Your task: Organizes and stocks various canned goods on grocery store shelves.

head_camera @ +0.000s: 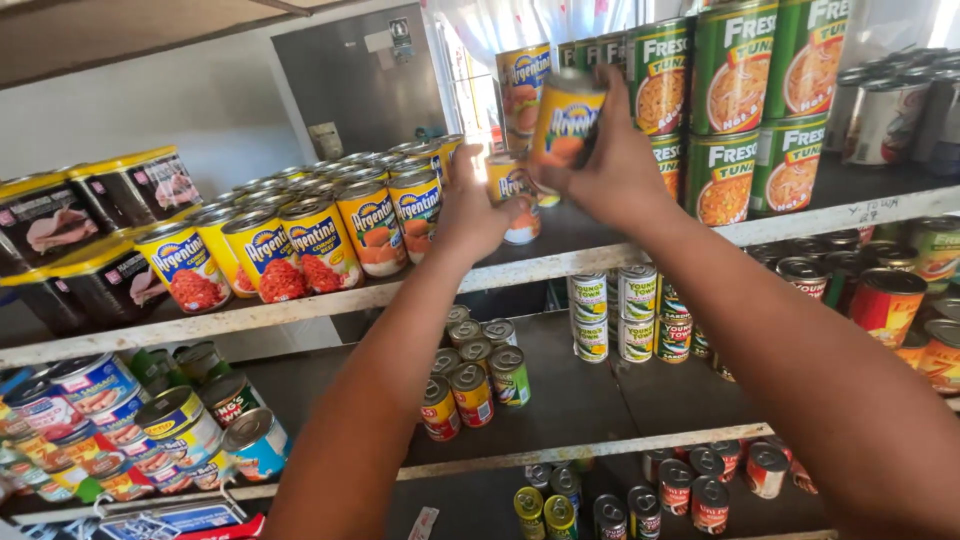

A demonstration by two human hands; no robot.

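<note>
Yellow can (566, 122), upper centre of frame: held aloft in the right hand (612, 170), fingers wrapped round its side from the right, long axis tilted, top leaning toward the upper right, base toward the lower left. It hangs clear of the top shelf (330, 300), above and just right of a second yellow can (510, 190). That second can sits at centre frame, low over the shelf board; whether its base touches the board I cannot tell. The left hand (470, 215) closes on it from the left, fingers curled against its side. The two cans are near, the raised one higher and to the right; contact between them unclear. Left of centre, a row of yellow-and-blue cans (320, 240) stands upright on the same shelf. Right of centre, stacked green cans (735, 110) stand just behind the right hand. Small cans (470, 385) fill the lower shelves.
</note>
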